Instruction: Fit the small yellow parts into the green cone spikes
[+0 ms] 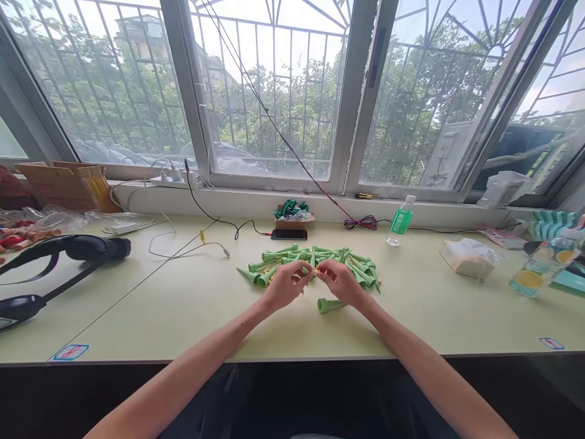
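Note:
A heap of green cone-shaped pieces (365, 267) lies at the middle of the table, with small yellow bits among them. In front of the heap, my left hand (287, 283) and my right hand (339, 281) meet fingertip to fingertip. Both are closed in a pinch around something small and yellowish between them, too small to name. One separate green cone (328, 305) lies on the table below my right hand, its wide end facing left and its other end hidden by that hand.
Behind the heap are a black phone (289, 234) and a small box (292, 213). A water bottle (400, 221) and a tissue pack (470, 256) stand right. A black headset (82, 250), cables and a cardboard box (59, 186) are left. A drink bottle (542, 268) is far right.

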`<state>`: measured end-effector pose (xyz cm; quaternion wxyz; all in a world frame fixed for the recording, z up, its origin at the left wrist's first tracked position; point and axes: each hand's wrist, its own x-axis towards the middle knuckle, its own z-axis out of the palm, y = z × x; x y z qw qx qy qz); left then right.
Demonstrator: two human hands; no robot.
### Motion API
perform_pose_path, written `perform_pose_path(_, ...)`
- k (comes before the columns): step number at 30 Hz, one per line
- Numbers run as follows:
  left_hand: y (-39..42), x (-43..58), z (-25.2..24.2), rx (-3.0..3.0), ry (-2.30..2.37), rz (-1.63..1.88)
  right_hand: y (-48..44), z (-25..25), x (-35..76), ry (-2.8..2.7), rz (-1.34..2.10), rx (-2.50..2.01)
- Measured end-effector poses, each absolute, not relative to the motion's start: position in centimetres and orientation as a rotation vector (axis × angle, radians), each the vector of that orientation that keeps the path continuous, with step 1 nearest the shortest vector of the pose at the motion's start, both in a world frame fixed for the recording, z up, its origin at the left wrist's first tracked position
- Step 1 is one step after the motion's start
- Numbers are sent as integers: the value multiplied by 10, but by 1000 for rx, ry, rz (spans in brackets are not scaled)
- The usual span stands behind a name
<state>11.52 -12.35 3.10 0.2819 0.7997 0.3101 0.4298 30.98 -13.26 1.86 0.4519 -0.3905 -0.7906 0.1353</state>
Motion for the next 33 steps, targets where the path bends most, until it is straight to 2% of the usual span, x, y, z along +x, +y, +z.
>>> perform_pose_path(16, -123, 114, 30, 2219, 823, 1160, -132, 17, 311, -1950, 336, -957)
perform_pose_path(33, -117, 113, 28, 1837, 736, 1048, -132, 17, 311, -2036, 372, -981)
